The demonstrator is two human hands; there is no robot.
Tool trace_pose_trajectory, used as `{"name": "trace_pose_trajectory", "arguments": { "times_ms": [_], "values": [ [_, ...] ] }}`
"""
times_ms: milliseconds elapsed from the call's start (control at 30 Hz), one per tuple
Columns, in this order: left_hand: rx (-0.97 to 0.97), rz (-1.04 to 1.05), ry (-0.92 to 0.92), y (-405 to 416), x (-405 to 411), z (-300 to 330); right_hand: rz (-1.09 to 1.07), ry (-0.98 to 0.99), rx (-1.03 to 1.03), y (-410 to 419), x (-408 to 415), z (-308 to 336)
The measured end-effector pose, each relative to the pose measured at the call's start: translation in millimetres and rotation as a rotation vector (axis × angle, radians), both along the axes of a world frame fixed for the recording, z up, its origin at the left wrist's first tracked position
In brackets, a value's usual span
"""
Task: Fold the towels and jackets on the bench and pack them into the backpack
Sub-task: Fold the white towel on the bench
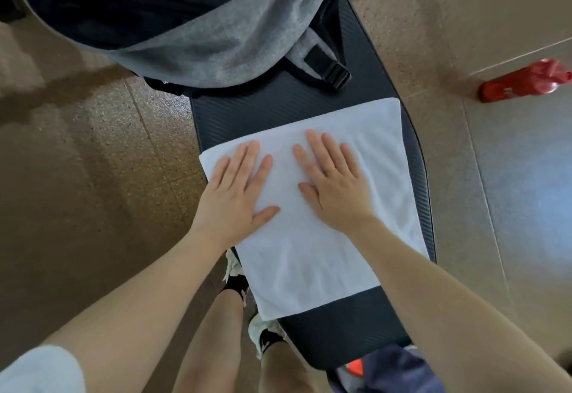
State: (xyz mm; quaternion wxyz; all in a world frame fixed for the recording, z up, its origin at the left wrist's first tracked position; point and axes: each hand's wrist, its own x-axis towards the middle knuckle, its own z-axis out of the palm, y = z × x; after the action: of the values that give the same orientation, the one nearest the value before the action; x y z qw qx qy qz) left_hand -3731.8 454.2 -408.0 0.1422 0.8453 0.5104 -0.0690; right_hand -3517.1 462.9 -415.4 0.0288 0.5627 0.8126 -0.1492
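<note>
White towel [312, 207] under flat left hand [238, 188] and right hand [332, 182]; no readable writing.

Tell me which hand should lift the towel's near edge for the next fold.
Probably the right hand. Both hands press flat on the white towel, but the left hand sits at the towel's left edge, while the right lies nearer its middle, over more cloth. The left can pin the towel on the bench.
</note>
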Motion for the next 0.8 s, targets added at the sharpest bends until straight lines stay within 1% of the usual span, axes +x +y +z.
{"name": "trace_pose_trajectory", "arguments": {
  "times_ms": [100, 167, 267, 333, 367, 433, 467, 500, 533, 600, 667, 733, 767, 800],
  "values": [
    [-0.019, 0.012, 0.028, 1.4, -0.3, 2.7, -0.145, -0.088, -0.020, -0.8, 54.7, -0.1],
    [-0.022, 0.016, 0.054, 1.5, 1.0, 0.7, -0.242, -0.150, -0.095, -11.4, 88.6, 6.0],
    [0.007, 0.030, 0.095, -0.3, 4.3, 1.2, -0.311, -0.235, -0.180, -21.6, 105.1, 10.7],
    [-0.022, 0.094, 0.103, -4.8, 4.8, 2.9, -0.377, -0.211, -0.194, -21.3, 98.2, 12.3],
    [-0.032, 0.148, 0.084, -11.6, 6.6, 6.9, -0.434, -0.158, -0.200, -26.3, 94.6, 17.2],
    [-0.073, 0.278, 0.013, -32.8, 9.7, 14.6, -0.623, 0.018, -0.220, -45.0, 93.2, 29.3],
    [-0.120, 0.348, -0.036, -47.1, 11.7, 19.7, -0.708, 0.075, -0.230, -59.7, 95.4, 35.5],
    [-0.165, 0.419, -0.095, -62.7, 13.8, 24.2, -0.768, 0.072, -0.231, -76.6, 97.7, 41.7],
    [-0.205, 0.500, -0.175, -78.2, 16.2, 29.0, -0.793, 0.021, -0.225, -94.4, 100.8, 47.2],
    [-0.288, 0.721, -0.362, -106.8, 22.7, 40.4, -0.793, -0.076, -0.230, -128.4, 108.4, 56.3],
    [-0.403, 0.952, -0.538, -131.8, 29.9, 48.4, -0.849, -0.031, -0.263, -152.2, 116.7, 57.9],
    [-0.489, 1.159, -0.602, -155.5, 36.4, 50.0, -0.985, 0.123, -0.281, -162.7, 118.2, 57.1],
    [-0.504, 1.242, -0.605, -166.0, 40.1, 49.1, -1.041, 0.175, -0.269, -165.4, 117.0, 55.6],
    [-0.510, 1.304, -0.606, -174.9, 45.9, 48.3, -1.072, 0.180, -0.249, -166.6, 114.8, 54.6]
  ]
}}
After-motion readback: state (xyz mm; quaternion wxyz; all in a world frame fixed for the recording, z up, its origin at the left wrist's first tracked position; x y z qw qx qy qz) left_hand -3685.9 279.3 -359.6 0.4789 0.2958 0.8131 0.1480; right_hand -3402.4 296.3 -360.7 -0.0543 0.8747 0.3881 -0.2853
